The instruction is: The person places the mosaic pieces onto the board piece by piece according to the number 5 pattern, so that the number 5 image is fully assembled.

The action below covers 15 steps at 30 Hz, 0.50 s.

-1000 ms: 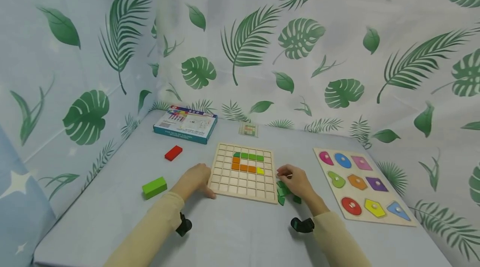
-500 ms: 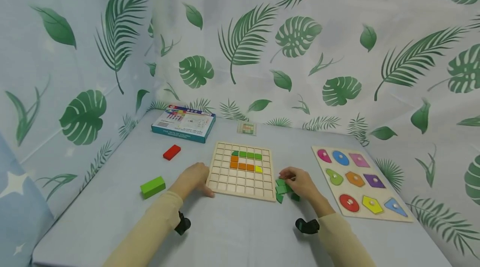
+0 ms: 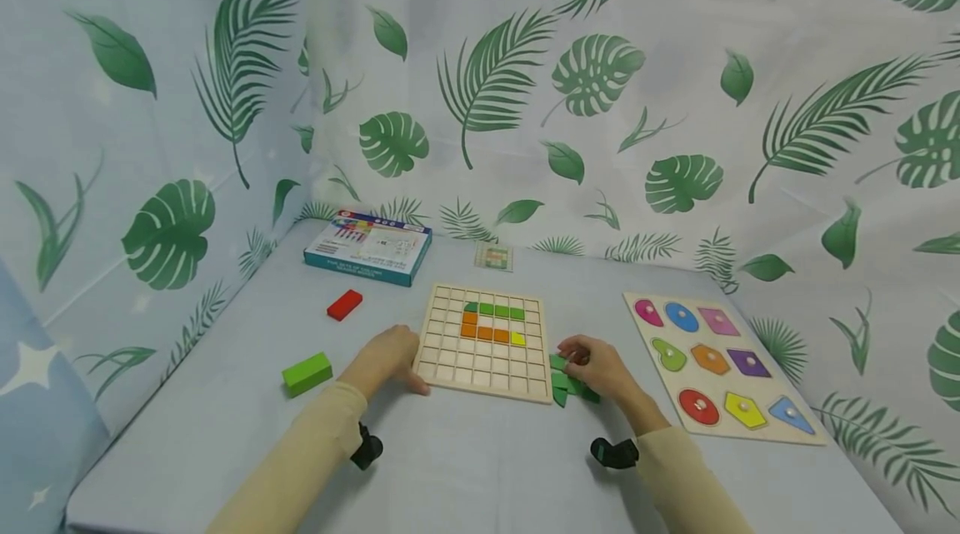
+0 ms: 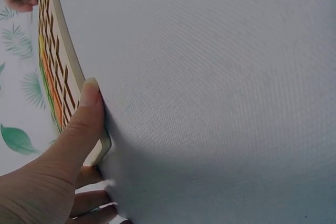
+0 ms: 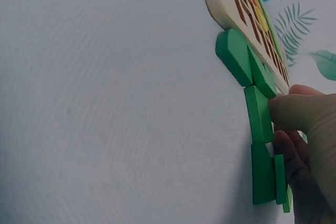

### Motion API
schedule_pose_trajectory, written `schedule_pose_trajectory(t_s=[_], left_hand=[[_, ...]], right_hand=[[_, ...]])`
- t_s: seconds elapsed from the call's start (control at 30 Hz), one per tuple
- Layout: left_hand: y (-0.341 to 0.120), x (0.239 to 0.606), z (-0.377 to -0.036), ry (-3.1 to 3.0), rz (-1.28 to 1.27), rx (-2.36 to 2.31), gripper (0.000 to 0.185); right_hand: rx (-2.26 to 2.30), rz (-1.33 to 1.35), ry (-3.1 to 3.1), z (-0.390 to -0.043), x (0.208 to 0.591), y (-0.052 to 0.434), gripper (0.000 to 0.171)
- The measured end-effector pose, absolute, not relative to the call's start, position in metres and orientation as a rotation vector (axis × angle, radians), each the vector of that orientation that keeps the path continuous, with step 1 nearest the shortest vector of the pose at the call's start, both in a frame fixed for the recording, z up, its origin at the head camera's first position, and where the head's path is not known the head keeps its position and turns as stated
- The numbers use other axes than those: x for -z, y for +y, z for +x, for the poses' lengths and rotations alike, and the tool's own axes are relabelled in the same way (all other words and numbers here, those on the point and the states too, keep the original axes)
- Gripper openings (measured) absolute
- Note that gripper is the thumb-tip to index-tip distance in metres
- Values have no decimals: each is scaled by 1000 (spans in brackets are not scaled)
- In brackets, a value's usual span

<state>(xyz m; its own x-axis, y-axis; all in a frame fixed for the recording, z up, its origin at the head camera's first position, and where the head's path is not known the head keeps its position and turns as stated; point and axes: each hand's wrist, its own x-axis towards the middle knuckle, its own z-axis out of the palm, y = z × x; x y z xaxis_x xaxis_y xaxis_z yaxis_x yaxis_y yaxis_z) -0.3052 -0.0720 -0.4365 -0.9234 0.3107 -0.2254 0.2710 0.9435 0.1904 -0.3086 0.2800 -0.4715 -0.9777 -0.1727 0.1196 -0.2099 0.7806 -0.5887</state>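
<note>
A wooden grid board (image 3: 487,363) lies in the middle of the table, with orange, green and yellow tiles set in several of its squares. My left hand (image 3: 386,359) holds its near left corner; the thumb (image 4: 90,98) lies along the front edge and the fingers are at the left side. Right of the board, my right hand (image 3: 596,363) is over a pile of green tiles (image 3: 561,384). Its thumb (image 5: 289,109) touches the tiles, and the index finger is apart from the thumb. What lies behind these fingertips is partly hidden in the right wrist view.
A shape puzzle (image 3: 720,388) with knobbed pieces stands at the right. To the left are a green block (image 3: 307,374) and a red block (image 3: 345,305). Behind them lies a flat box (image 3: 367,249), with a small pattern card (image 3: 493,257) beyond the board.
The right hand has moved slightly right and nearer, over the green tiles. Those tiles have shifted and spread a little under its fingers. The left hand keeps its place on the board.
</note>
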Motion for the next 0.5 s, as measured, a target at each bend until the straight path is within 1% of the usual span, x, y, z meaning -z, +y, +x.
schedule_pose_trajectory(t_s=[0.33,0.5], left_hand=[[-74,435,-305,2845,433,-205,61],[-73,436,-305,2852,450,-188,61]], right_hand=[[-953,422,-2781,-312,483,277,28],[-917,398,-2748,-313,483,278,30]])
